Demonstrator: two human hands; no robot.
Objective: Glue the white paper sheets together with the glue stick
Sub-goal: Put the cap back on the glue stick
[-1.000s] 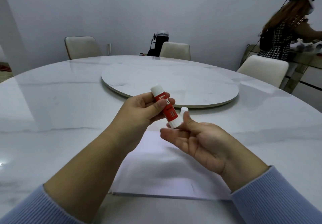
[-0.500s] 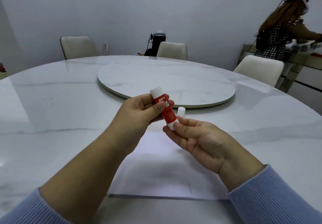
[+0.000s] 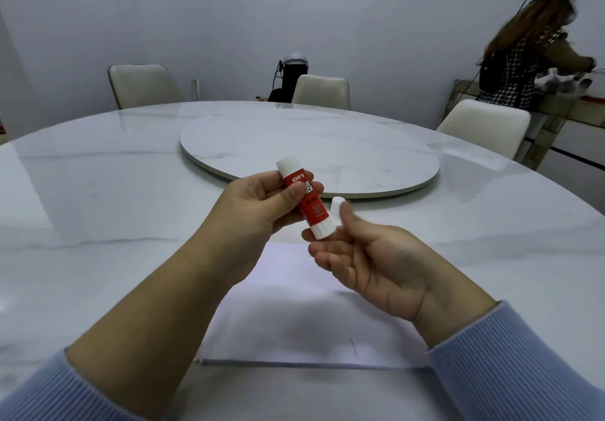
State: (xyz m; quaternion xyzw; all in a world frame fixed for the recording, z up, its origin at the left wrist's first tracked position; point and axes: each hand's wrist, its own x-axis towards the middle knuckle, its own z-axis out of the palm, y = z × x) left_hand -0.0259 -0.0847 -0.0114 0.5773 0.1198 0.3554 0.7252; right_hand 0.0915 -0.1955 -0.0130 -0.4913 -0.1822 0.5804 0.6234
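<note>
My left hand (image 3: 262, 206) grips a red glue stick (image 3: 311, 206) with white ends, tilted, above the table. My right hand (image 3: 370, 266) is palm-up just below the stick's lower white end, fingers apart and thumb raised and blurred. A small white cap-like piece (image 3: 336, 209) shows right behind that thumb; whether it stands on the table or touches the hand is unclear. The white paper sheets (image 3: 294, 322) lie flat in a stack on the table under both forearms, near the front edge.
The round white marble table (image 3: 98, 224) carries a raised turntable (image 3: 311, 145) at its centre. Cream chairs (image 3: 144, 86) ring the far side. Another person (image 3: 523, 60) stands at a side counter at the far right.
My right fingers pinched the stick's lower end half a second ago and have now come apart, thumb lifted. My left hand has kept its grip on the stick.
</note>
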